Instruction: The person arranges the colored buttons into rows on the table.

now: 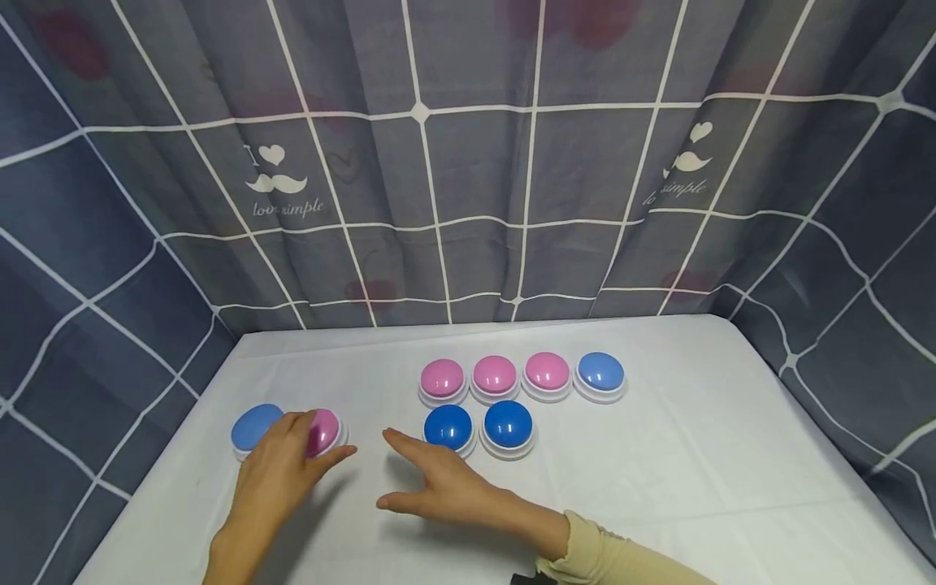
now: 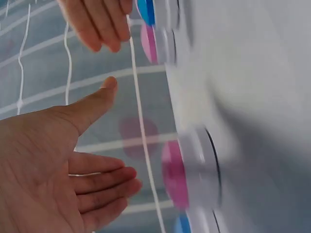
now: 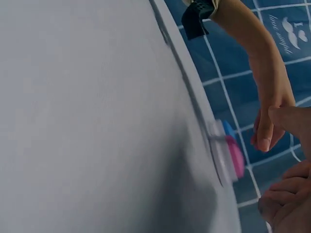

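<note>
My left hand (image 1: 281, 467) hovers at the left over a pink push button (image 1: 322, 432) with a white base, thumb spread away from the fingers. In the left wrist view a gap shows between the left fingers (image 2: 104, 194) and this pink button (image 2: 175, 174). A light blue button (image 1: 256, 426) stands just left of it, partly hidden by the hand. My right hand (image 1: 453, 483) is held over the table in the middle, fingers extended to the left and thumb apart, gripping nothing. It overlaps the lower edge of a dark blue button (image 1: 448, 428) in the head view.
Behind the right hand, three pink buttons (image 1: 494, 375) and a light blue one (image 1: 600, 372) form a row. A second dark blue button (image 1: 508, 425) sits before them. White cloth covers the table (image 1: 695, 455); a grey checked curtain (image 1: 475, 171) encloses its back and sides.
</note>
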`<state>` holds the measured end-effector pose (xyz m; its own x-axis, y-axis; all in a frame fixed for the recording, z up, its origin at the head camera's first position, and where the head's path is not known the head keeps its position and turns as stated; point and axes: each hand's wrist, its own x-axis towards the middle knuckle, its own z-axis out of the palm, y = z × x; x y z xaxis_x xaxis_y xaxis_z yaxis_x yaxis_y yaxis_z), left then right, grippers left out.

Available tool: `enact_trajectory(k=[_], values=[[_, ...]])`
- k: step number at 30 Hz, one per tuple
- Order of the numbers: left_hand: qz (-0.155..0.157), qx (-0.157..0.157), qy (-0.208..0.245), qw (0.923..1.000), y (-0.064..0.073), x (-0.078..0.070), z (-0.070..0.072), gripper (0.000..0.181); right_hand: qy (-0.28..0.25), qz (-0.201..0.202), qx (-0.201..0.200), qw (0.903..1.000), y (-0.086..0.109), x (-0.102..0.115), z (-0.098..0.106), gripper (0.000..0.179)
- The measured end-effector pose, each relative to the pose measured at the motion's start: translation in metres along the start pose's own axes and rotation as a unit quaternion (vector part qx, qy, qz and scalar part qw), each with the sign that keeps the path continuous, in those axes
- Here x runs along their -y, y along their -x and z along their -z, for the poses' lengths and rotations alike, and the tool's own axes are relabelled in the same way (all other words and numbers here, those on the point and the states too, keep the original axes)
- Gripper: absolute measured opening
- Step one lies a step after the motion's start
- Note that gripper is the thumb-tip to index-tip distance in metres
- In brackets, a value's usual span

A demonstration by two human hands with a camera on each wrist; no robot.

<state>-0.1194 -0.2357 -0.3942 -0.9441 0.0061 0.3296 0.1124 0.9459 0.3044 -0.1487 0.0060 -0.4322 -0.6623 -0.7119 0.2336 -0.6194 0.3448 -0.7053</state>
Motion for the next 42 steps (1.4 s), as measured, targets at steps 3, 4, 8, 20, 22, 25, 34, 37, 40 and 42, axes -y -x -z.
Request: enact_trajectory(k=[3,4,8,20,22,25,34,37,40,42], values=[[0.027,0.012,-0.010,0.9995,0.008,0.018,0.006,0.077,0.001,-0.009,0.009,0.9999,-0.013,0.004,-0.015,0.082],[0.035,0.019,-0.012,0.9991,0.010,0.023,0.007,0.077,0.000,-0.016,0.011,0.9998,-0.017,0.005,-0.020,0.085],[0.071,0.053,-0.016,0.9959,0.014,0.039,0.007,0.080,-0.015,-0.049,0.009,0.9986,-0.035,0.008,-0.036,0.091],[0.086,0.088,0.010,0.9924,0.012,0.057,-0.012,0.073,-0.061,-0.144,-0.072,0.9851,-0.083,0.004,-0.070,0.096],[0.090,0.093,0.012,0.9915,0.012,0.058,-0.013,0.073,-0.054,-0.145,-0.076,0.9851,-0.090,0.002,-0.073,0.095],[0.090,0.096,0.016,0.9912,0.013,0.058,-0.014,0.069,-0.030,-0.139,-0.070,0.9874,-0.099,0.002,-0.076,0.091],[0.075,0.078,0.032,0.9936,0.007,0.061,-0.018,0.060,0.079,-0.093,-0.052,0.9911,-0.115,0.002,-0.075,0.071],[0.085,0.084,0.041,0.9920,0.004,0.063,-0.017,0.058,0.091,-0.087,-0.056,0.9905,-0.115,0.002,-0.076,0.069],[0.090,0.086,0.047,0.9911,0.005,0.064,-0.016,0.056,0.087,-0.082,-0.061,0.9909,-0.112,0.002,-0.079,0.067],[0.087,0.085,0.048,0.9915,0.006,0.064,-0.014,0.058,0.082,-0.080,-0.065,0.9913,-0.110,0.001,-0.080,0.066]])
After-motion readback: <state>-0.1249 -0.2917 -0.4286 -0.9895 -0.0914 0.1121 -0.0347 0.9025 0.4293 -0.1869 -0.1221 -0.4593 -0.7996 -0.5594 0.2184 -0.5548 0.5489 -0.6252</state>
